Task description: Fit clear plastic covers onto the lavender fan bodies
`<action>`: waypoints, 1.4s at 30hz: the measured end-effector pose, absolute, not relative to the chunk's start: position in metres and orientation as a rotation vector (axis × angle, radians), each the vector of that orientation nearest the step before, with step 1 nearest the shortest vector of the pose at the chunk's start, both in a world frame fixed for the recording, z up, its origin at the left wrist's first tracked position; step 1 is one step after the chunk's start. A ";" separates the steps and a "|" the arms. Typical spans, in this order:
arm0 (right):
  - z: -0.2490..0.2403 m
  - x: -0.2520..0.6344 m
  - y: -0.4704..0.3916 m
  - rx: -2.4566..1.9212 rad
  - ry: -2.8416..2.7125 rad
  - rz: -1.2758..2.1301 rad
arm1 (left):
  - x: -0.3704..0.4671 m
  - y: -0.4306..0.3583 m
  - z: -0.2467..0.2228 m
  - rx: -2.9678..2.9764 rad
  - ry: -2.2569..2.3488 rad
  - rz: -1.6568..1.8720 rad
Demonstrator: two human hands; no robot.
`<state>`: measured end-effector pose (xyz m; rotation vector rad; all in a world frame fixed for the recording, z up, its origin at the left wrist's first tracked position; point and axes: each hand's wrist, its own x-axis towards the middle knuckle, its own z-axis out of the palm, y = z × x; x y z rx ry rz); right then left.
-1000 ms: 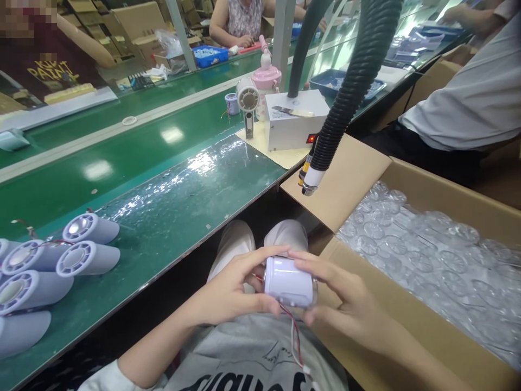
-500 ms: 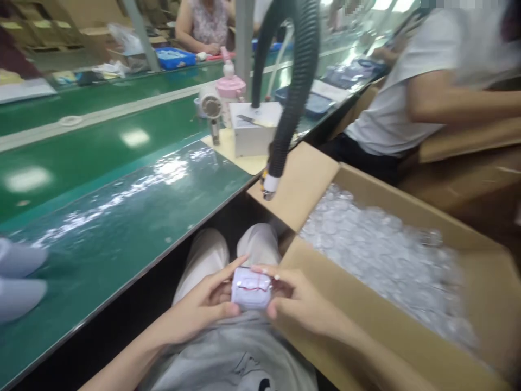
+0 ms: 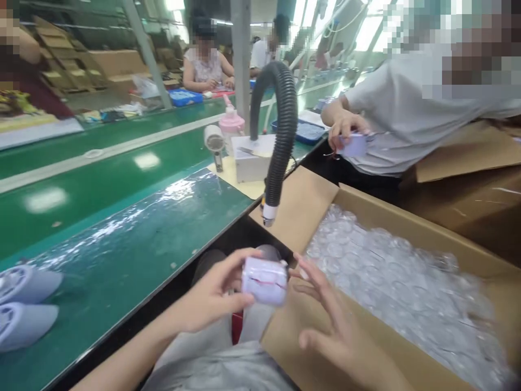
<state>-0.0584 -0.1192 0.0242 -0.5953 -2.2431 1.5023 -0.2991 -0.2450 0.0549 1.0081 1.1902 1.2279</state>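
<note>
A small pale-purple housing (image 3: 265,281) with a thin red wire across its front is held above my lap. My left hand (image 3: 222,290) grips it from the left, thumb below and fingers above. On its other side, my right hand (image 3: 331,317) is spread, its fingers apart and holding nothing, near the housing and over the box flap. An open cardboard box (image 3: 321,342) on the right holds many clear, rounded plastic pieces (image 3: 378,266). Just beyond my hands hangs a black corrugated hose (image 3: 280,146) with a white tip.
Two pale-purple parts (image 3: 30,326) lie on the green bench (image 3: 134,255) at left. A hair dryer (image 3: 214,142), a pink bottle (image 3: 232,125) and a grey box (image 3: 254,165) stand farther back. At right, a person's hand (image 3: 345,130) holds a similar purple housing.
My right hand has let go of the housing and opened out to the right. My left hand still holds it, slightly farther right. The view has tilted up; the co-worker's hand and housing now show.
</note>
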 end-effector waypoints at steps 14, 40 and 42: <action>0.024 -0.085 -0.162 -0.222 -2.439 1.199 | -0.259 -0.275 0.048 0.936 1.346 1.105; 0.008 -0.064 -0.163 -0.110 -2.514 1.375 | -0.268 -0.294 0.033 0.894 1.026 1.005; 0.004 -0.065 -0.165 -0.121 -2.517 1.414 | -0.265 -0.295 0.029 0.851 0.997 1.015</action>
